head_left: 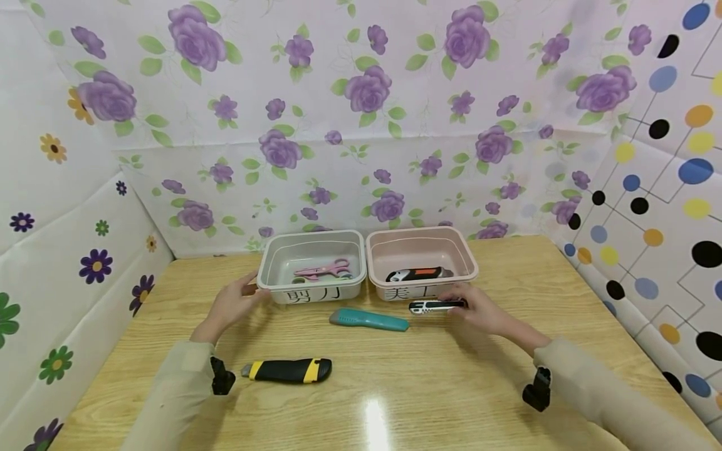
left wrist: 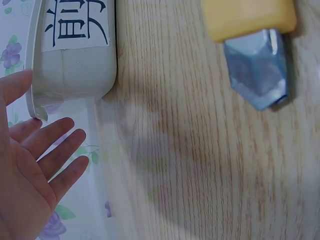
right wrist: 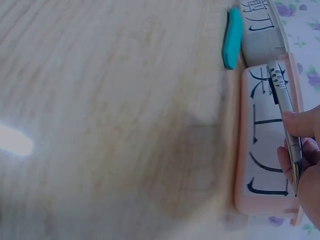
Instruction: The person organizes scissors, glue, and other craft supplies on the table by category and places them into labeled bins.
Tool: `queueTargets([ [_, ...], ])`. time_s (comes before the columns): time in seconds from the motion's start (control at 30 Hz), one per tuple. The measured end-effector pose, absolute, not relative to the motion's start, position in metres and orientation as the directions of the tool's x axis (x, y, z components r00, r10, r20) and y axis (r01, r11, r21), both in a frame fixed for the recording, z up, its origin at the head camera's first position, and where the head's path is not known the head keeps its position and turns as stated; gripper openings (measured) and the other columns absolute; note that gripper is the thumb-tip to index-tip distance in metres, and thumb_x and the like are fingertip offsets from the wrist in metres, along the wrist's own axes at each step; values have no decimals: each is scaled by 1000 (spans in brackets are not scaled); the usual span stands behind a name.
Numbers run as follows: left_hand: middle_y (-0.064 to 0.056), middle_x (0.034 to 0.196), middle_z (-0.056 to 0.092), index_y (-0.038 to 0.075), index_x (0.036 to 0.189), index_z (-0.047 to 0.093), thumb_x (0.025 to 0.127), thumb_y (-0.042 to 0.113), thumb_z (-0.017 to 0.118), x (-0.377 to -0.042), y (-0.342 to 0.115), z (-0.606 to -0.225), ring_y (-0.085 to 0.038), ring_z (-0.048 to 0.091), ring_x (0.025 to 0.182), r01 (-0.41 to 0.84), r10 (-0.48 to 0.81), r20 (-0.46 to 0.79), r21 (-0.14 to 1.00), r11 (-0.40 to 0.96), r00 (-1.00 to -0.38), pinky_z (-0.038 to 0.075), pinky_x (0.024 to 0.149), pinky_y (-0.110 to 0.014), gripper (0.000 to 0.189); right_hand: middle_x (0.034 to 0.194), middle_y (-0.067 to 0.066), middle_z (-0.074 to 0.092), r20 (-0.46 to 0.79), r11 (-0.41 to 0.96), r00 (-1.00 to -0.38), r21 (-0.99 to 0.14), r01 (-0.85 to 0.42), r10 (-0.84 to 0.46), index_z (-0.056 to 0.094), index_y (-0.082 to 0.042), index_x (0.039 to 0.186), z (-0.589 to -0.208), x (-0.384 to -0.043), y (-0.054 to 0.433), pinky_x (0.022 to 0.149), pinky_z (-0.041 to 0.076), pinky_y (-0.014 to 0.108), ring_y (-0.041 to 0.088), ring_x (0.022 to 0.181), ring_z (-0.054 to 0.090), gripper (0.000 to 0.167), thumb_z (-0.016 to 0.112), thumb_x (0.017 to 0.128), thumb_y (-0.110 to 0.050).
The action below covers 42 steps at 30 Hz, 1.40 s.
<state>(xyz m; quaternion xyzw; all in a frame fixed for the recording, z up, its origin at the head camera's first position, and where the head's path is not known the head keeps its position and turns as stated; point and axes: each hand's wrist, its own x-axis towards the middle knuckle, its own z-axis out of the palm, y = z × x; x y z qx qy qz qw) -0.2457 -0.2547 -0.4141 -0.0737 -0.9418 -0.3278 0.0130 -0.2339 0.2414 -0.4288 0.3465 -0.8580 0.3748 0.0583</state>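
Note:
My right hand [head_left: 474, 308] pinches a small silver-and-black utility knife [head_left: 429, 306] between thumb and fingers, in front of the pink bin [head_left: 478, 269]. In the right wrist view the knife [right wrist: 282, 95] overlaps the bin's label. At the near left corner of the grey bin [head_left: 362, 257] is my left hand [head_left: 234, 305], thumb and index finger at the rim and the other fingers spread loosely. On the table between the hands lies a teal utility knife [head_left: 369, 319]. Nearer to me rests a black-and-yellow utility knife [head_left: 287, 371].
Pink scissors [head_left: 324, 270] lie inside the grey bin with other handles partly hidden. A black, white and orange utility knife [head_left: 420, 274] is in the pink bin. Both bins stand side by side at the back of the wooden table [head_left: 440, 388], against a flowered wall covering [head_left: 338, 181].

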Motion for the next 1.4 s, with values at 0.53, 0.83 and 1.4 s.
queueTargets([
  [0.53, -24, 122, 54, 4, 143, 27, 89, 44, 52, -246, -254, -413, -40, 53, 109, 153, 136, 75, 616, 772, -988, 42, 86, -56, 72, 101, 11, 60, 347, 502, -742, -567, -653, -573, 64, -1, 106, -399, -246, 237, 72, 49, 34, 27, 93, 57, 28, 63, 79, 8],
  [0.83, -24, 121, 54, 4, 142, 28, 89, 43, 53, -246, -256, -412, -40, 53, 109, 153, 135, 76, 614, 774, -988, 42, 86, -57, 71, 100, 12, 60, 367, 486, -735, -570, -662, -571, 64, 1, 103, -391, -253, 231, 72, 50, 32, 26, 95, 57, 27, 63, 78, 10],
  [1.4, -24, 122, 53, 3, 142, 28, 89, 45, 53, -245, -255, -412, -40, 52, 111, 141, 127, 66, 606, 783, -990, 42, 87, -56, 72, 97, 14, 61, 367, 516, -735, -536, -668, -570, 64, 6, 102, -373, -271, 233, 74, 49, 40, 30, 95, 57, 24, 65, 77, 9],
])
